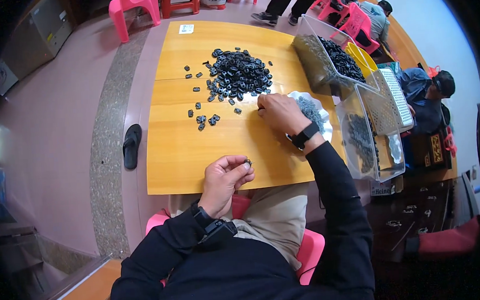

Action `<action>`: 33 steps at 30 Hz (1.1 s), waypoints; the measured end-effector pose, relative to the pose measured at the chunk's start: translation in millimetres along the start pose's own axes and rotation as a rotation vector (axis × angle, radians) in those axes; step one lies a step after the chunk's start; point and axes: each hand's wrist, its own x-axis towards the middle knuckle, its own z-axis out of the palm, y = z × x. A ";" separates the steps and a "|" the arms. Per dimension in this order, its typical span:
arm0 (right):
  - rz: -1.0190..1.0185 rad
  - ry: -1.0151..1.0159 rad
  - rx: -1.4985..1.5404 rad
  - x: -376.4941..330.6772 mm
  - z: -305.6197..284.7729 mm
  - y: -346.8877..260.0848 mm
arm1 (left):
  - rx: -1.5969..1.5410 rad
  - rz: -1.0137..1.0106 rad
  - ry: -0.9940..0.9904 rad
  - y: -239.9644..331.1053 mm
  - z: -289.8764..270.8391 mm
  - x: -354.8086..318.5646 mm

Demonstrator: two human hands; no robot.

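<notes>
Near the table's front edge, my left hand (228, 178) pinches a small dark piece (248, 161) between thumb and fingers; a thin tip sticks out of it. My right hand (281, 114) reaches over the table to the near right edge of a pile of small black plastic pieces (240, 73) with holes, like cord locks. Its fingers are curled together, and a dark spot shows at their tips, too small to make out. Beside that wrist stands a white wavy-rimmed dish (328, 129) holding many tiny grey parts (308, 112). Several loose black pieces (201, 119) lie left of the pile.
Clear plastic bins (363, 138) with dark parts line the right side of the wooden table (181, 164), near a white perforated basket (397, 101) and a yellow container (363, 59). A black slipper (132, 146) lies on the floor at left. Other people sit at right.
</notes>
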 end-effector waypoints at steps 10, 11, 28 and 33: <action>0.394 0.125 1.548 -70.9 20.4 -31.6 | -0.002 0.005 0.033 5.2 2.0 0.7; 0.434 0.104 1.604 -76.6 24.7 -29.2 | 0.002 0.005 0.039 4.8 1.8 1.0; 0.366 0.049 1.752 -104.2 40.1 -34.6 | 0.002 -0.012 0.076 7.8 2.4 2.4; 0.314 0.043 1.771 -105.3 43.4 -34.6 | -0.012 -0.004 0.087 7.4 3.1 2.8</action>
